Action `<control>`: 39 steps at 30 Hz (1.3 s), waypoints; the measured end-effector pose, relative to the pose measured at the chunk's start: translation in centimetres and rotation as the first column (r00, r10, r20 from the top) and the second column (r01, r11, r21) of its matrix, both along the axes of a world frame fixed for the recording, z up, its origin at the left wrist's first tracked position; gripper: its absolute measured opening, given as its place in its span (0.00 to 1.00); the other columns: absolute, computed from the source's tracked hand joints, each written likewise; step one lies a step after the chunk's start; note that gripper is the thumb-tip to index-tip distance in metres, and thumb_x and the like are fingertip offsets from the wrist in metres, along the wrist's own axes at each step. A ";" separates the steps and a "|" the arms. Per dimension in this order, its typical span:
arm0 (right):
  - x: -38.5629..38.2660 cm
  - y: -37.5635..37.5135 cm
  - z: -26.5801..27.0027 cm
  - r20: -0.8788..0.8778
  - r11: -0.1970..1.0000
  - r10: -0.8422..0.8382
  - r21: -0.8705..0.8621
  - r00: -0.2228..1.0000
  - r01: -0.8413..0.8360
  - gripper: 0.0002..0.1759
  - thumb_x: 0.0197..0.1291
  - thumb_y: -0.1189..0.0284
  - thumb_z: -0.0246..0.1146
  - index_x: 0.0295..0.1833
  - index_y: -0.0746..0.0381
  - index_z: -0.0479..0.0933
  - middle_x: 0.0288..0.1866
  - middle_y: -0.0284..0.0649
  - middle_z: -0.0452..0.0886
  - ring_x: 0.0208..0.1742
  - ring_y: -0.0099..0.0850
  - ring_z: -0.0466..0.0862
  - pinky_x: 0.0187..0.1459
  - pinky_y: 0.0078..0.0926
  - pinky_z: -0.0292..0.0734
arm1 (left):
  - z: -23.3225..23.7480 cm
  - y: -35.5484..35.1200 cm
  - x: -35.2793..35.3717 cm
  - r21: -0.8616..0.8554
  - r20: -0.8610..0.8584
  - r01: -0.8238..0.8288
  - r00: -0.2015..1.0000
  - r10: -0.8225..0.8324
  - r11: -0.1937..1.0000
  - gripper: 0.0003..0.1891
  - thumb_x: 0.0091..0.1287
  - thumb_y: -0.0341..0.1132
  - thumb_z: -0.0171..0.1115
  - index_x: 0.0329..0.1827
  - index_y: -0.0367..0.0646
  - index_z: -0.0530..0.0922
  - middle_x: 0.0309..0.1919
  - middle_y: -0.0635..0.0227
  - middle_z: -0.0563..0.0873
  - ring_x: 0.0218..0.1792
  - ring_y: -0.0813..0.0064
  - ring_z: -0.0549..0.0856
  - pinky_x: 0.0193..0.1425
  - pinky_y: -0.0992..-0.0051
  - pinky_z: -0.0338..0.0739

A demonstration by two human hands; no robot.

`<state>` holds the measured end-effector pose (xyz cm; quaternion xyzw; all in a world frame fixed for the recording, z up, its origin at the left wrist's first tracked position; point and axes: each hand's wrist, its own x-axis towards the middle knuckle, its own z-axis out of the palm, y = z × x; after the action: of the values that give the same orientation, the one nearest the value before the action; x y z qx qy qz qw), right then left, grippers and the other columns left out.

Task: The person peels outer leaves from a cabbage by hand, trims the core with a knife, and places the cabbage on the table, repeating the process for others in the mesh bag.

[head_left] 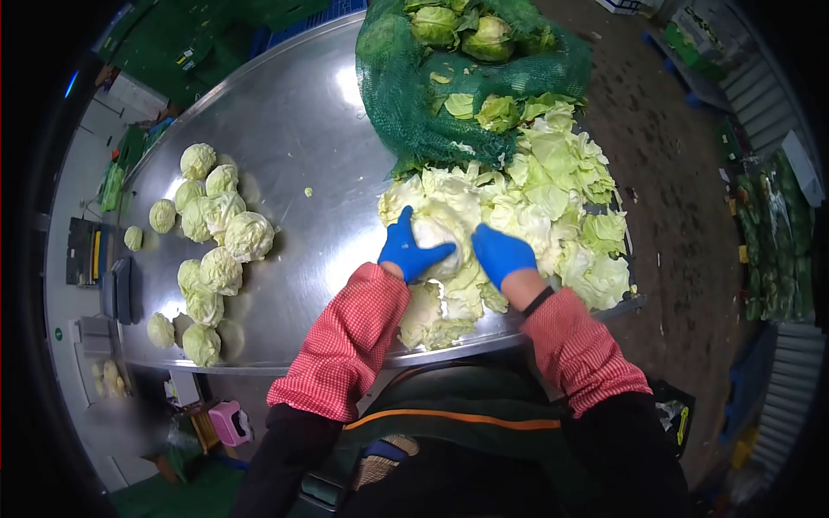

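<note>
A pale cabbage head [439,242] rests among loose leaves near the table's front edge. My left hand [410,249], in a blue glove, grips its left side with thumb and fingers apart around it. Just right of the cabbage, my right hand [505,256], gloved in blue too, has its fingers curled together; whatever they may hold is hidden. Loose cabbage leaves [553,186] lie heaped around and beyond both hands. Behind the heap, a green net bag [389,104] lies open, with untrimmed cabbages [488,39] and leaves in it.
On the left of the metal table [319,164] sit several trimmed cabbages [249,236], some touching. A small leaf scrap [308,192] lies mid-table. Beyond the right edge is a brown floor [678,242], with filled green net bags [768,233] farther off. A pink crate [230,423] stands below left.
</note>
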<state>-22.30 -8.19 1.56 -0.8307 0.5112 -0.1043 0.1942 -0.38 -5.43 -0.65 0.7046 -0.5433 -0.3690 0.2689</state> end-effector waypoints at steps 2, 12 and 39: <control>-0.2 -2.1 0.2 0.013 0.995 -0.060 0.076 0.998 0.058 0.13 0.68 0.60 0.51 0.45 0.58 0.74 0.34 0.50 0.83 0.36 0.50 0.83 0.39 0.48 0.77 | 2.0 1.7 -1.9 -0.015 0.126 0.028 0.992 -0.026 0.999 0.64 0.42 0.62 0.77 0.76 0.35 0.52 0.61 0.40 0.70 0.64 0.48 0.73 0.66 0.59 0.70; 3.5 -3.0 3.1 -0.061 0.970 -0.085 0.222 0.995 0.096 0.23 0.61 0.53 0.59 0.55 0.55 0.72 0.46 0.50 0.83 0.47 0.48 0.83 0.47 0.44 0.78 | 2.7 4.5 -1.0 -0.277 0.021 0.164 0.986 -0.165 0.947 0.60 0.43 0.47 0.80 0.78 0.44 0.51 0.63 0.46 0.68 0.65 0.49 0.70 0.69 0.58 0.66; 5.9 2.2 13.1 0.177 0.997 0.029 -0.074 0.984 -0.016 0.43 0.53 0.41 0.64 0.70 0.53 0.66 0.56 0.49 0.79 0.49 0.45 0.83 0.47 0.39 0.80 | 5.9 5.3 1.4 -0.110 -0.942 -0.297 0.337 -0.004 0.949 0.36 0.65 0.46 0.61 0.73 0.42 0.60 0.68 0.56 0.70 0.67 0.58 0.72 0.71 0.59 0.67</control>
<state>-16.35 -6.00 14.69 -0.8302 0.4784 -0.1943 0.2101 1.06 -0.15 5.22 0.3723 -0.2701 -0.6021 0.6525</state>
